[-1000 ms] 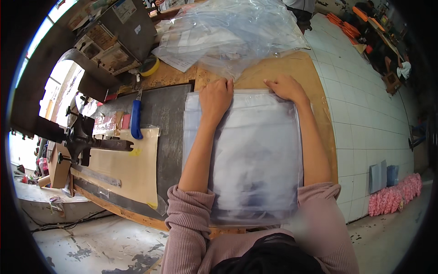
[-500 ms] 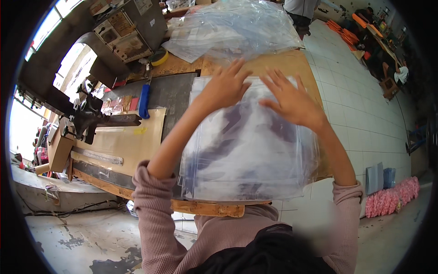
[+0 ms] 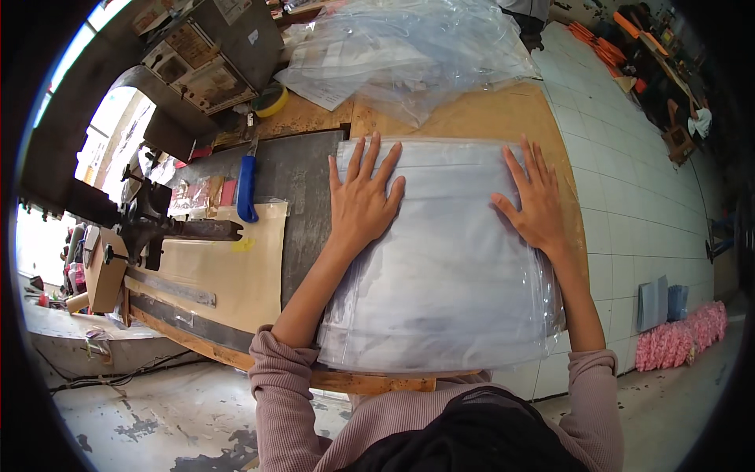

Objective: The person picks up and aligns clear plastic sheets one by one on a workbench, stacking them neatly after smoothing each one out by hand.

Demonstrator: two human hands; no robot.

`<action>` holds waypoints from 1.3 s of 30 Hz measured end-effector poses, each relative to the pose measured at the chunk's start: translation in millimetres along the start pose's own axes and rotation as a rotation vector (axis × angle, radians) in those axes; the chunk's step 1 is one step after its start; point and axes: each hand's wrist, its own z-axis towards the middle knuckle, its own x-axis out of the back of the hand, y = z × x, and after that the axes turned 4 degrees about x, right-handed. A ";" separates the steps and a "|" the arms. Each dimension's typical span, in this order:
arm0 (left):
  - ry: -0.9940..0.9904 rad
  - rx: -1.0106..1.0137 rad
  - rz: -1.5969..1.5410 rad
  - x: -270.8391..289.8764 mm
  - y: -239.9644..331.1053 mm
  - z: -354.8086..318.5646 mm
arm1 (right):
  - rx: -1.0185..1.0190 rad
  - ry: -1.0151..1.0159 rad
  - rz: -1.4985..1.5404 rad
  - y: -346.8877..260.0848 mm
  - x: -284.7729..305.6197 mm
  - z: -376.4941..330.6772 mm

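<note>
A stack of clear plastic sheets or bags (image 3: 440,267) lies in front of me on the wooden table, its near end reaching the table's front edge. My left hand (image 3: 366,193) rests flat on the stack's far left part, fingers spread and pointing away from me. On the far right part lies my right hand (image 3: 535,197), also flat, with the thumb stretched out toward the middle. Neither hand grips anything. Glare hides how many layers the stack has.
To the left stands a dark metal machine (image 3: 185,229) with an arm over a tan sheet (image 3: 259,267). A blue-handled knife (image 3: 248,189), a ruler (image 3: 173,289) and yellow tape (image 3: 270,101) lie nearby. Crumpled clear plastic (image 3: 417,47) covers the table's far end. Pink bundles (image 3: 680,337) sit on the floor at right.
Both hands have come down and apart, from above the stack's far middle to flat near its two sides. The plastic under them looks smoother now.
</note>
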 end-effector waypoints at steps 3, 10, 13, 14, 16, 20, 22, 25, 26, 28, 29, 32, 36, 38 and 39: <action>0.065 0.031 -0.167 2.7 -10.0 2.6 | 0.055 0.013 0.123 18.3 0.7 2.2; -0.376 0.456 -1.138 57.9 -41.7 -88.1 | -0.584 0.039 1.530 34.6 32.6 -94.5; -0.358 0.472 -1.285 59.4 -27.1 -123.7 | -0.621 0.115 1.463 -12.9 30.3 -112.1; -0.348 0.497 -1.335 61.7 -23.5 -122.3 | -0.666 0.113 1.609 -15.5 31.3 -113.3; -0.333 0.488 -1.273 67.5 -17.1 -117.0 | -0.666 0.092 1.578 -13.6 30.3 -115.8; -0.324 0.465 -1.437 68.9 -25.0 -116.8 | -0.666 -0.013 1.174 7.9 28.1 -110.0; -0.175 0.296 -1.134 86.2 -24.0 -128.0 | -0.532 0.060 0.878 10.0 52.3 -86.6; 0.049 -0.045 -0.242 115.5 19.3 -150.6 | -0.181 0.154 0.517 24.6 69.6 -41.4; -0.006 -0.093 -0.202 119.3 37.8 -169.0 | -0.049 0.076 0.545 8.0 81.0 -14.1; -0.016 -0.232 -0.069 107.2 68.7 -192.3 | 0.120 -0.123 0.538 5.3 56.1 39.2; 0.024 -0.309 0.037 86.0 74.4 -202.6 | 0.197 -0.252 0.433 -17.9 53.0 62.9; 0.077 -0.326 0.120 62.5 81.3 -201.7 | 0.189 -0.613 0.159 -42.8 32.6 125.0; -0.019 -0.273 -0.034 60.4 79.9 -188.8 | 0.063 -0.552 0.136 -34.5 -7.0 148.7; -0.007 -0.295 -0.002 64.7 76.3 -188.1 | 0.159 -0.569 0.206 -51.1 17.1 135.2; 0.024 -0.329 0.046 66.6 74.7 -185.3 | 0.206 -0.570 0.234 -48.6 24.0 130.4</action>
